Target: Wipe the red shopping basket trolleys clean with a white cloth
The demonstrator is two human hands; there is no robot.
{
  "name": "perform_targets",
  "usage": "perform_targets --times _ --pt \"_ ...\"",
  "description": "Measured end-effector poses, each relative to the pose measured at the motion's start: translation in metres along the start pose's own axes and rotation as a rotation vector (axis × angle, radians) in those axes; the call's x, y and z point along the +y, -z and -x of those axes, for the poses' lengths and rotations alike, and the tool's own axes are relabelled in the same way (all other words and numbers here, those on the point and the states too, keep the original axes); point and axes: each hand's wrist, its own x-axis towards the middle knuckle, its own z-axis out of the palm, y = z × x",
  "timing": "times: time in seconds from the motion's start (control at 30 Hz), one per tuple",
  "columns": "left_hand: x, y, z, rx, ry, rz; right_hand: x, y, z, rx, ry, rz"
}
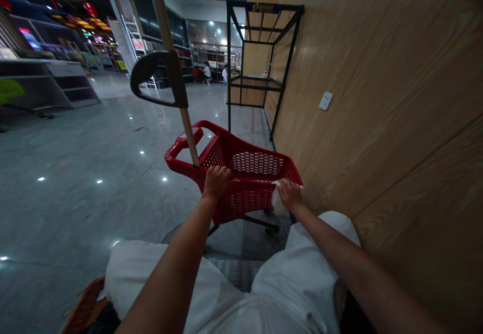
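Observation:
A red plastic shopping cart [260, 162] with perforated sides stands before my knees, its push handle towards the left. My left hand [218, 180] is closed over the near rim, close to the handle end. At the right end of that rim, my right hand [290, 193] is closed on a white cloth [277, 200], which hangs against the cart's side; whether it is cloth or tissue is hard to tell. A wooden pole [188, 135] with a dark loop-shaped attachment [175, 80] rises beside the cart handle, in front of my left hand.
A wood-panelled wall [377, 97] with a socket [326, 100] runs along the right. Beyond the cart stands a black metal rack [254, 86]. Grey counters [71, 85] are at the left, on a shiny grey floor [113, 143]. A person [207, 72] is far back.

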Motion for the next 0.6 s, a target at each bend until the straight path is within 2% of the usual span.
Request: perform_targets --times 0.13,0.23,0.33,0.4,0.47,0.6 --pt "-0.002 0.001 0.0 0.0 0.007 -0.011 -0.069 0.003 -0.021 -0.025 0.093 -0.074" --pt "-0.003 0.002 -0.001 0.003 0.02 -0.008 -0.121 0.007 -0.038 -0.023 0.108 -0.133" --pt "-0.003 0.003 0.0 -0.006 0.013 -0.006 -0.142 0.007 -0.045 0.004 0.115 -0.168" --pt "-0.003 0.002 0.001 -0.008 0.005 -0.011 -0.134 0.004 -0.043 0.005 0.148 -0.155" --pt "-0.003 0.002 0.001 -0.002 0.004 -0.023 -0.112 0.001 -0.037 -0.003 0.183 -0.124" --pt "-0.001 -0.001 0.001 0.0 -0.011 -0.029 -0.037 -0.007 -0.012 0.01 0.184 -0.051"
